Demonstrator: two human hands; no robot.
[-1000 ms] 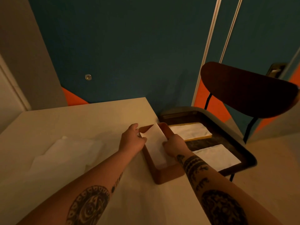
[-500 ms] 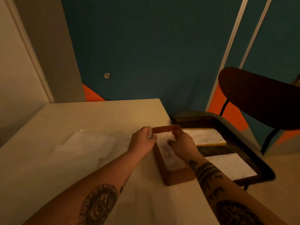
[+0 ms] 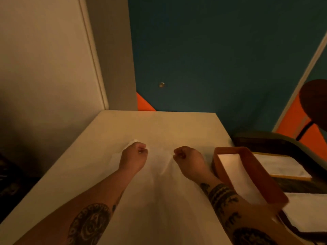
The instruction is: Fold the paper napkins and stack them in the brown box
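A white paper napkin (image 3: 159, 161) lies unfolded on the pale table (image 3: 159, 124), on top of other napkin sheets. My left hand (image 3: 133, 155) has its fingers curled on the napkin's far left corner. My right hand (image 3: 188, 159) pinches the napkin's far right part, and the paper wrinkles beside it. To the right of my right wrist stands the brown box (image 3: 265, 181), its long side running away from me. A folded white napkin (image 3: 235, 172) lies flat inside it.
A dark tray (image 3: 276, 140) sits just past the table's right edge, holding white napkins (image 3: 281, 167) on a yellow-edged board. A dark chair back (image 3: 315, 99) rises at the far right. A pale wall panel borders the table's left side.
Both hands have left the brown box and moved left onto the unfolded napkin pile. The folded napkin stays in the box. The view has swung left.
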